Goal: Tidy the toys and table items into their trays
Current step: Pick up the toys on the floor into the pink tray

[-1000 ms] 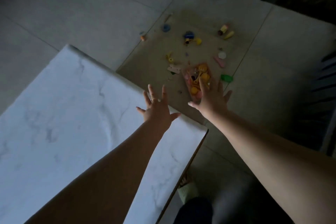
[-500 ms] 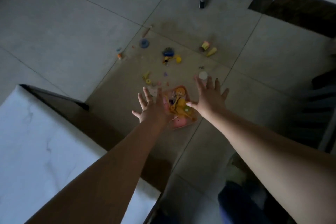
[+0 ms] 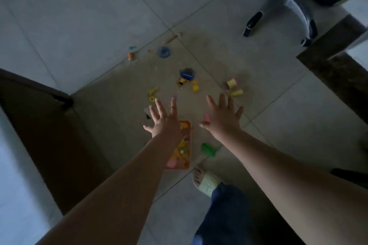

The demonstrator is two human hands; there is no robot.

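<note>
Both hands reached out over the floor, the left hand (image 3: 166, 119) and right hand (image 3: 223, 117) spread flat, holding nothing. Left lay a table edge (image 3: 35, 89); small toys (image 3: 187, 78) littered the tiles. An orange tray (image 3: 184, 153) (partly under the left forearm) held yellow and pink pieces, beside a green toy (image 3: 208, 149). A chair base (image 3: 288, 6) stood upper right.

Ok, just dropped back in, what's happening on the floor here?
A person stands over small plastic toys scattered on the tiled floor, both arms stretched forward. The left hand and right hand are open with fingers spread and hold nothing. An orange rectangular tray already holding some toys lies below the left forearm; a green toy piece lies beside it. Most toys are still loose.
</note>
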